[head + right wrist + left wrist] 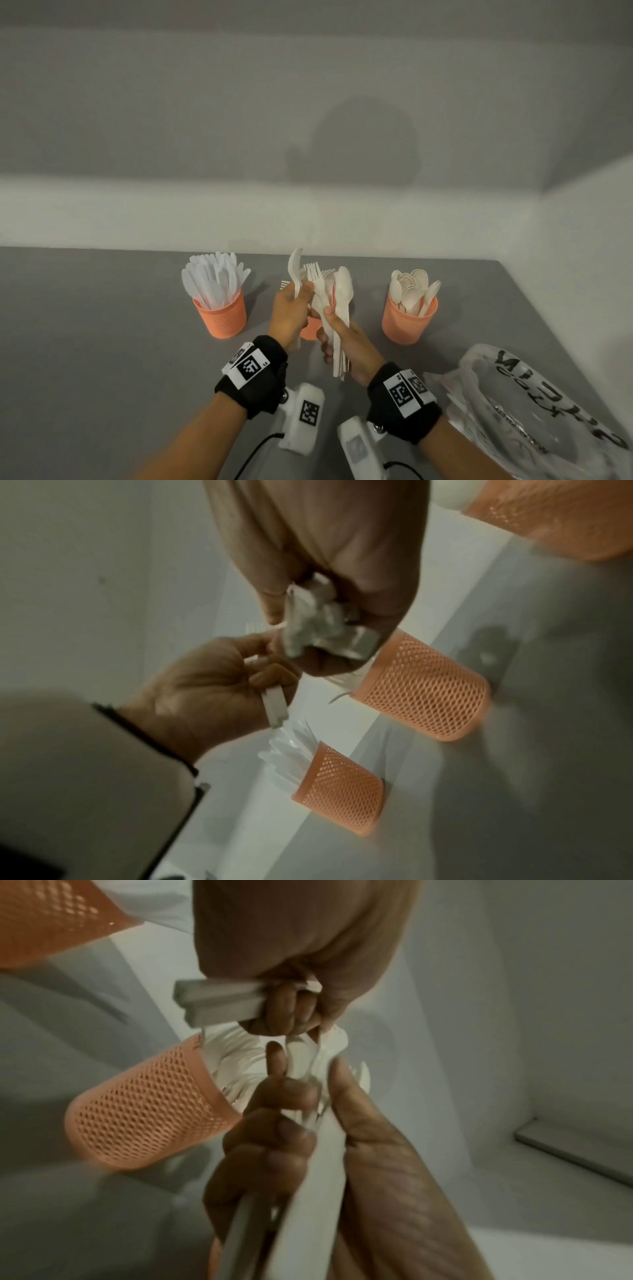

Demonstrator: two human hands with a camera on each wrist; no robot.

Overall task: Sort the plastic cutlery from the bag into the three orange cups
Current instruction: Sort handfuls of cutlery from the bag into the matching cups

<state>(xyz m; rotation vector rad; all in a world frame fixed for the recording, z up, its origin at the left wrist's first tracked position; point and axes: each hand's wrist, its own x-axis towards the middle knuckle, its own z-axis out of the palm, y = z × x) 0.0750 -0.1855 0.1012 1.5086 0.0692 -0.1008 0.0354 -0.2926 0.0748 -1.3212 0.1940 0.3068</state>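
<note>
Three orange mesh cups stand in a row on the grey table. The left cup [222, 317] holds knives, the right cup [409, 320] holds spoons, and the middle cup [310, 329] is mostly hidden behind my hands. In the left wrist view forks show in the middle cup [150, 1110]. My right hand [330, 313] grips a bundle of mixed white cutlery [337, 294] by the handles, upright above the middle cup. My left hand [301, 294] sits close beside the bundle and holds a white cutlery piece [295, 270] that points up.
A crumpled clear plastic bag [534, 411] with black lettering lies at the near right. The table [102, 342] ends at a pale wall behind the cups and at a wall on the right. Wrist cameras and cables hang under both forearms.
</note>
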